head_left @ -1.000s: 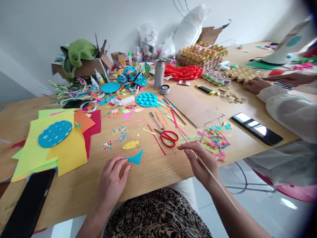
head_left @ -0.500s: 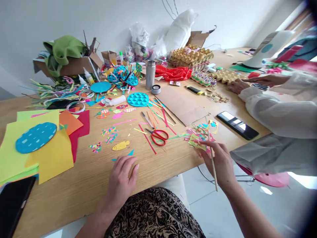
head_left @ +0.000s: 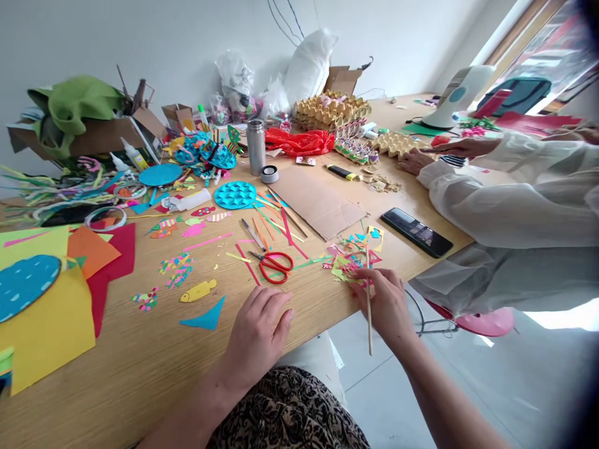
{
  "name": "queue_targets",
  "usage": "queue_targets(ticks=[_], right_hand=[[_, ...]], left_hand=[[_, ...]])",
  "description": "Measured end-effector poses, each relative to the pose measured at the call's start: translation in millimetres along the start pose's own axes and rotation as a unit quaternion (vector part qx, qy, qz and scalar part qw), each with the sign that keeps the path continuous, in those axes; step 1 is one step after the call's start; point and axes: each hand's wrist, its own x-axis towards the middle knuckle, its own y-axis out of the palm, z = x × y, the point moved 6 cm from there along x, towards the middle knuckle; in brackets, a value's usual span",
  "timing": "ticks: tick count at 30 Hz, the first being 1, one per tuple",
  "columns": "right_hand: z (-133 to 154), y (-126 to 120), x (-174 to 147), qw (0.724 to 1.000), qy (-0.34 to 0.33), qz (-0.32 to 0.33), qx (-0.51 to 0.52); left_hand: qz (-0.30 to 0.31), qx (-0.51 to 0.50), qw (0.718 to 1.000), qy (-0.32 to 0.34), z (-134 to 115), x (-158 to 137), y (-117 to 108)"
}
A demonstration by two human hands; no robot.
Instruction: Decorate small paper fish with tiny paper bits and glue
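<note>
From where I stand the room is bright with daylight, strongest on the right by the window. The floor beneath it burns out to white, and pale reflections lie across the phone. The wall looks cool grey, and shadows on the table are soft. The scissors and the stick in the right hand show clearly enough. Toward the sides shapes stretch; the far right edge falls into a dark, blurred smear.
</note>
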Motion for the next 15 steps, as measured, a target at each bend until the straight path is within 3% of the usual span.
queue_targets(ticks=[9, 13, 15], right_hand=[[6.4, -5.5, 12.8, 0.988, 0.045, -0.056, 0.135], [22.0, -18.2, 23.5, 0.981, 0.044, -0.076, 0.174], [33.6, -20.7, 29.2, 0.977, 0.032, -0.082, 0.197]], left_hand=[[0.005, -0.051, 0.998, -0.031, -3.7, 12.9, 10.3], [0.015, -0.150, 0.986, -0.071, -0.5, 39.0, 26.6], [0.025, -0.235, 0.964, -0.120, 4.2, 52.4, 41.4]])
